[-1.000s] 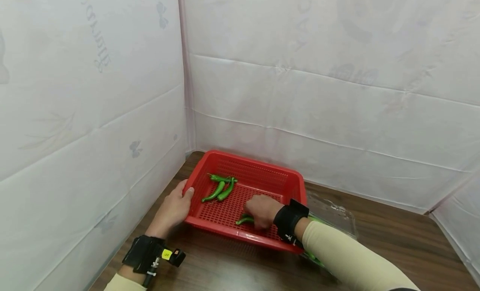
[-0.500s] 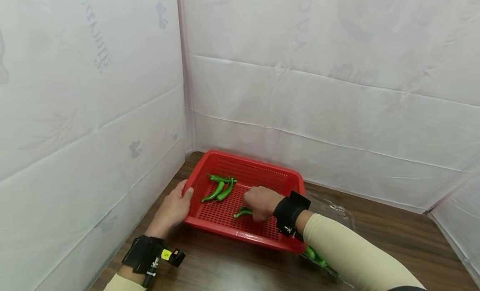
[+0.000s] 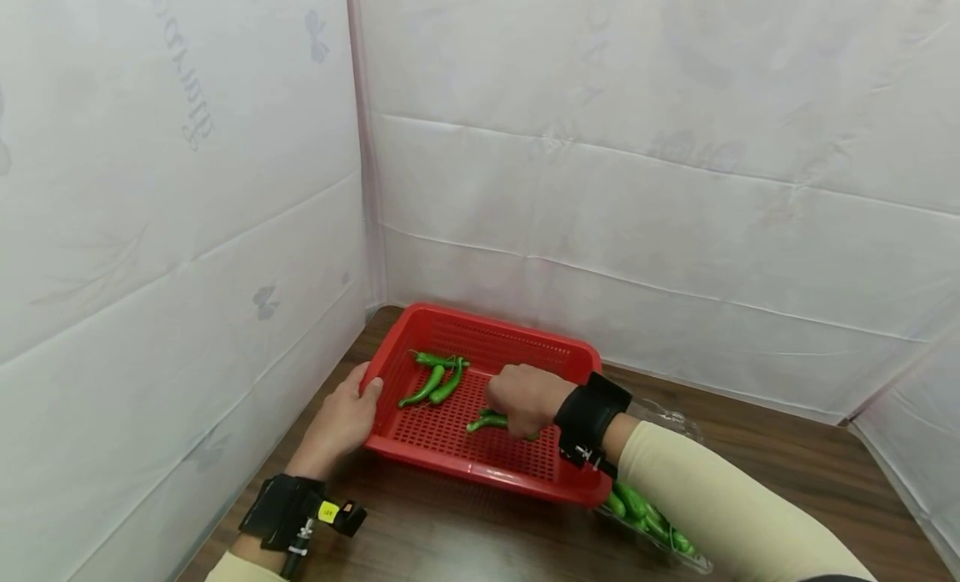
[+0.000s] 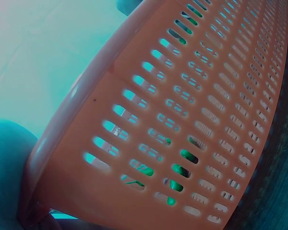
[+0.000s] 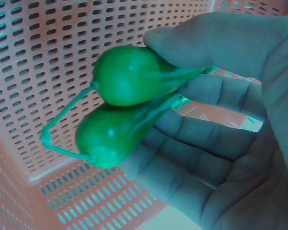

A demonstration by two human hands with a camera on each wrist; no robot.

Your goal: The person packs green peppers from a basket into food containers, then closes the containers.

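Presently observed: red slotted basket (image 3: 480, 461) set on a dark wooden table (image 3: 450, 540), close to the far left corner formed by white fabric walls (image 3: 600, 190). Left hand (image 3: 337, 423) placed at the basket's left wall, thumb hooked over the rim, fingers outside against the wall; left wrist view filled by the slotted wall (image 4: 182, 120) at close range, with green shapes visible through the slots. Right hand (image 3: 525, 398) positioned inside the basket, near its middle, fingers curled downward and clasped on 2 green peppers (image 3: 483, 422); tips protruding to the left of the knuckles in the head view. Confirmed in the right wrist view: 2 peppers (image 5: 129, 96) stacked 1 on the other, thumb pressing on the upper one, fingers cupped beneath the lower, thin stems pointing left over the basket floor (image 5: 48, 57). Whether the held peppers touch the floor cannot be told. 3 further peppers (image 3: 438, 378) lying loose on the basket floor toward the far left, well apart from the right hand. Clear plastic tray (image 3: 660, 540) located just beside the basket's right wall, partly hidden by the right forearm, holding more green peppers (image 3: 637, 511). Black wrist straps on both arms, beige sleeves.
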